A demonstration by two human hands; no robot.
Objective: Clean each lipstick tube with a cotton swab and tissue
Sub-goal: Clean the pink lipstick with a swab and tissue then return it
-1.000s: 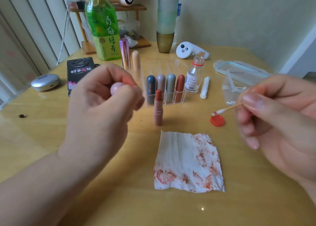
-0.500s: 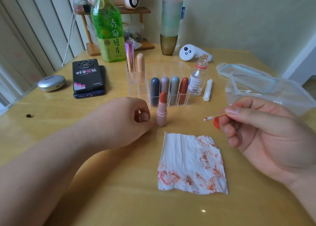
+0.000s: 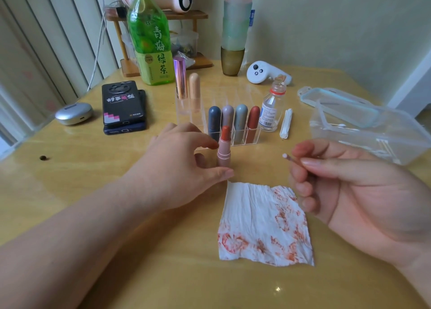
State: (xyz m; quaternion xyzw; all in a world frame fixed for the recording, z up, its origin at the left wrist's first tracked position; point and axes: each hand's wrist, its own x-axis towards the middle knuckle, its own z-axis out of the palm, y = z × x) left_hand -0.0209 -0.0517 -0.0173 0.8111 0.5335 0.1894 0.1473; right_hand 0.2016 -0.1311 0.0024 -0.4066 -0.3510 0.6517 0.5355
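Lipstick tube (image 3: 224, 151) stands upright; right hand (image 3: 349, 192) pinches swab (image 3: 290, 158).

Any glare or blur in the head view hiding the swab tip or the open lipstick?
Head view: swab and open lipstick both sharp; one small glare spot on the table near the front edge, clear of them; blinds lean from wide-angle distortion.

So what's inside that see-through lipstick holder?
The holder holds four capped tubes in front: dark blue, mauve, grey-green and rust red. Behind stand a shiny purple tube and a peach tube. The left hand hides its front left corner.
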